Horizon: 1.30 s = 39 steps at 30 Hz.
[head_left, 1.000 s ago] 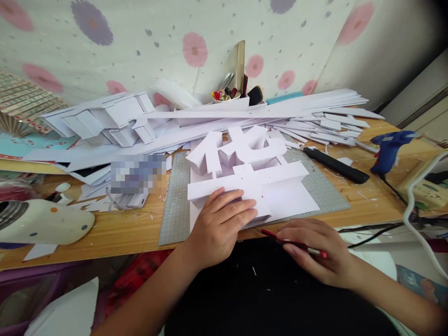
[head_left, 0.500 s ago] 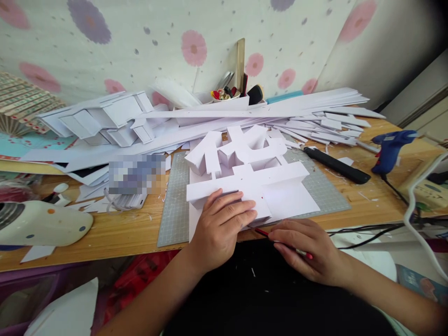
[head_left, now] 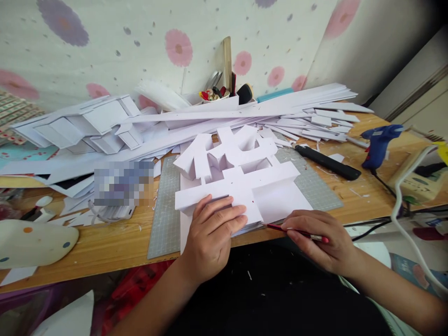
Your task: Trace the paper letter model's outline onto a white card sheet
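A white foam-board model (head_left: 241,175), built up like a raised character, stands on a white base sheet over a grey cutting mat (head_left: 163,210). My left hand (head_left: 213,228) lies flat on the model's near part, fingers stretched out and slightly apart. Pinched in my right hand (head_left: 318,235) is a red and black pencil (head_left: 294,229), held nearly level. Its tip reaches the near lower corner of the model, just right of my left fingers; whether it touches is too small to tell.
A black utility knife (head_left: 327,162) and a blue glue gun (head_left: 381,144) lie at the right. White board strips (head_left: 315,123) are heaped along the back. Another white model (head_left: 84,123) sits back left. Black cables and a white cord (head_left: 399,196) run along the right edge.
My right hand has moved the pencil up to the model's near corner, its tip now at the edge. My left hand stays on the model. The whole view has shifted a little.
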Available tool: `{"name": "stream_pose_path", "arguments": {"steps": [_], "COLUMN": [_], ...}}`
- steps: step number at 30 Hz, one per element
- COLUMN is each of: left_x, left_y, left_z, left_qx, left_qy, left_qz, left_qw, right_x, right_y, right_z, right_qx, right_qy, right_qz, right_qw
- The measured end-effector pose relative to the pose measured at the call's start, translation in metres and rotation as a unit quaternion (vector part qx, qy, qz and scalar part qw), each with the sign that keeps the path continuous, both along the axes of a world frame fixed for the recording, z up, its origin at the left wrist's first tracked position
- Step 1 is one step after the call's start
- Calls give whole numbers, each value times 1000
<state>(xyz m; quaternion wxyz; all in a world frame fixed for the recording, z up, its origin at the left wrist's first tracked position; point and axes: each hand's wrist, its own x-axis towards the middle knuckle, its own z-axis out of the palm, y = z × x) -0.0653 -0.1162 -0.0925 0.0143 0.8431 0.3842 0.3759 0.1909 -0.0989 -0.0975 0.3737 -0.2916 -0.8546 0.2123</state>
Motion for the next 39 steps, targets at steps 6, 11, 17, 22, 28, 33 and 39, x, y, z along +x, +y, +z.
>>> {"name": "stream_pose_path", "arguments": {"steps": [6, 11, 17, 22, 28, 33, 39], "left_x": [1, -1, 0, 1, 4, 8, 10], "left_y": [-2, -1, 3, 3, 3, 3, 1], "left_z": [0, 4, 4, 3, 0, -3, -4], "left_qx": [4, 5, 25, 38, 48, 50, 58], "left_qy": [1, 25, 45, 41, 23, 10, -4], "left_qz": [-7, -22, -34, -30, -10, 7, 15], "left_qw": [1000, 999, 998, 998, 999, 999, 998], "right_x": [2, -11, -23, -27, -28, -25, -20], "right_y": [7, 14, 19, 21, 21, 16, 5], "right_z": [0, -7, -14, -16, -16, -14, -9], "right_qx": [-44, -29, -34, -22, -26, -16, 10], "right_qy": [78, 83, 74, 61, 47, 31, 23], "right_qz": [-36, -86, -69, -73, -64, -43, -26], "right_qw": [995, 992, 994, 995, 997, 998, 999]}}
